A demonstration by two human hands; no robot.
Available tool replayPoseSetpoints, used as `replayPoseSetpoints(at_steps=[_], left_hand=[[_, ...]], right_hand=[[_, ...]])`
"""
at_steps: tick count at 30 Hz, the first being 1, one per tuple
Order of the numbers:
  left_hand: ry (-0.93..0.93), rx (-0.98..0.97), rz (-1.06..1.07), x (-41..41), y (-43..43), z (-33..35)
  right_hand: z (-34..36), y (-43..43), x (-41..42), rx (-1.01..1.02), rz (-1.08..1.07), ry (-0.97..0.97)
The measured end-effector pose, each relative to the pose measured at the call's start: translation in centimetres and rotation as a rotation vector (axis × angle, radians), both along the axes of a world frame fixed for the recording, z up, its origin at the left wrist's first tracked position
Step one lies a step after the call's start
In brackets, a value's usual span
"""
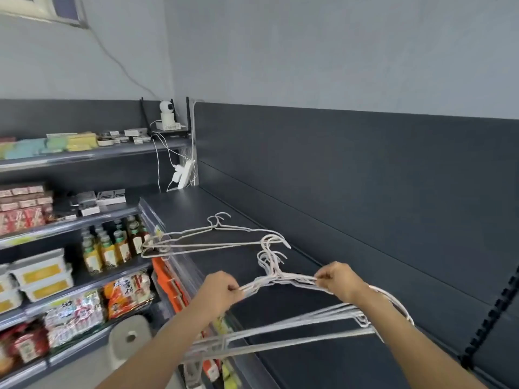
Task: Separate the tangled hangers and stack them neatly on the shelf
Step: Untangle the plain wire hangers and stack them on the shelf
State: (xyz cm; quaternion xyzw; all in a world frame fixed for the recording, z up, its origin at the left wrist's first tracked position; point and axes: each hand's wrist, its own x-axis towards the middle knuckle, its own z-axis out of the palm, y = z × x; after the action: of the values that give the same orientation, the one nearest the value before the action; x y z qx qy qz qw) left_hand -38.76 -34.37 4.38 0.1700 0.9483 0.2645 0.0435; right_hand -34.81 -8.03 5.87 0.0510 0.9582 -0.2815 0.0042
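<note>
Two hands work over a dark grey shelf (193,204). The left hand (222,291) pinches one shoulder of a tangled bundle of white wire hangers (283,277). The right hand (339,282) pinches the other shoulder, just beside the necks. The bundle hangs in the air above the shelf's front part. It shows several hooks, too crowded to count, and its lower bars pass beneath both forearms. A separated pile of hangers (196,245), with at least two hooks, lies flat farther back on the shelf and overhangs its left edge. The side shelving to the left carries white lidded tubs (39,269), contents hidden, and a cluster of juice bottles (112,249).
</note>
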Motion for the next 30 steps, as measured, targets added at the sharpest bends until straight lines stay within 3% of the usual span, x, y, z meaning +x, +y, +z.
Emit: replayPoseSetpoints(at_steps=[6,12,22,30], left_hand=[[-0.118,-0.077,0.049,-4.7,1.0,-2.1],[-0.125,-0.001,-0.002,-6.3,0.8,-2.4],[-0.052,0.122,-0.057,-9.2,-1.3,0.7],[0.025,0.097,-0.033,-15.6,-6.3,2.1]], right_hand=[[-2.7,0.9,-5.0,0.003,0.011,-0.141],[-3.3,1.4,-6.6,-0.013,-0.012,-0.144],[0.7,0.5,-8.7,-0.079,-0.007,0.101],[-0.5,-4.4,-13.3,0.185,-0.008,0.272]])
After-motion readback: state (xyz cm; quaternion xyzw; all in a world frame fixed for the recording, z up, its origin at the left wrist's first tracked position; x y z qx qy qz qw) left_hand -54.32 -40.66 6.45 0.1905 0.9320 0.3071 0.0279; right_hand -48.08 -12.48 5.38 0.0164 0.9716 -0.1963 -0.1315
